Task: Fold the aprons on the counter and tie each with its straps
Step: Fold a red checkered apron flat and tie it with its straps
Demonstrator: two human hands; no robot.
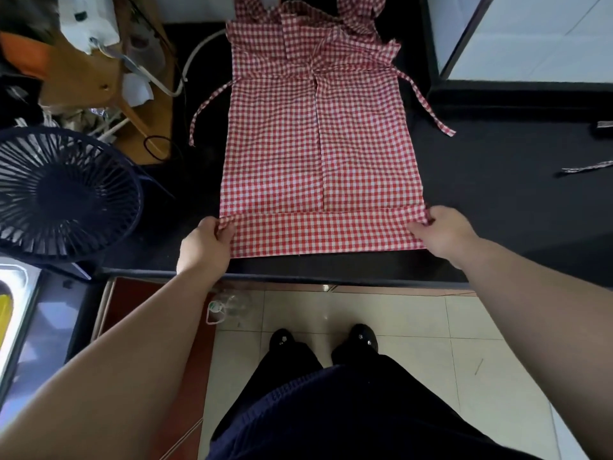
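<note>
You have one red-and-white checked apron (318, 144) in front of you, lying flat on the black counter (497, 200) and reaching from its near edge away toward the back. Its two long sides are folded in so that they meet along a line down the middle, and a band of cloth runs across the near end. Your left hand (205, 240) pinches the near left corner of that band, thumb on top and fingers curled at the edge. Your right hand (441, 230) pinches the near right corner in the same way. Two waist straps show: the left strap (209, 107) curves out over the counter, and the right strap (428, 104) trails off the other side. The far end of the apron is bunched and cut off by the top of the view, so you cannot make out how the bib and neck loop lie. Two narrow checked strips (587, 167) lie well apart from the apron at the right edge; what they belong to is out of view. One dark fan (63, 190) stands at your left, partly cut off, with one white cable (199, 54) behind it. Below the counter, your two black shoes (282, 338) stand on the tiled floor (414, 327).
</note>
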